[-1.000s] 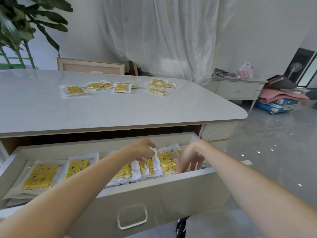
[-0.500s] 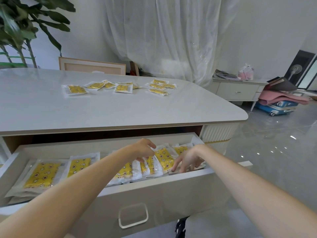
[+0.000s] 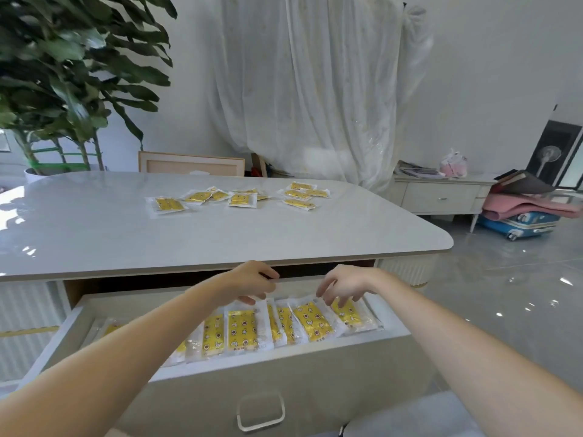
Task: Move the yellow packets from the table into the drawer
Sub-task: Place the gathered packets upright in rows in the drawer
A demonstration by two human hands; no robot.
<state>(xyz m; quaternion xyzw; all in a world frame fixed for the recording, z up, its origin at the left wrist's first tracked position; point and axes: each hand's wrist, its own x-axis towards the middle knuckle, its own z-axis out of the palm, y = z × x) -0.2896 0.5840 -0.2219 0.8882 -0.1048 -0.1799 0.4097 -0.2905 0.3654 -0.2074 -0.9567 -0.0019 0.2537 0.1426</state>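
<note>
While your left forearm [image 3: 126, 345] crosses the open drawer [image 3: 284, 369], it hides the left end of the row inside; only yellow slivers show there. Your left hand [image 3: 249, 282] hovers at the drawer's back with fingers curled, and I cannot tell whether they pinch an edge. Your right hand [image 3: 344, 285] hangs relaxed, fingers spread downward near the rightmost of the stored packets [image 3: 243, 329], gripping nothing. Loose packets [image 3: 236, 198] lie scattered on the table [image 3: 220, 238]. Behind it stand a plant [image 3: 63, 74], a draped sheet [image 3: 315, 89] and a low cabinet [image 3: 441, 197].
</note>
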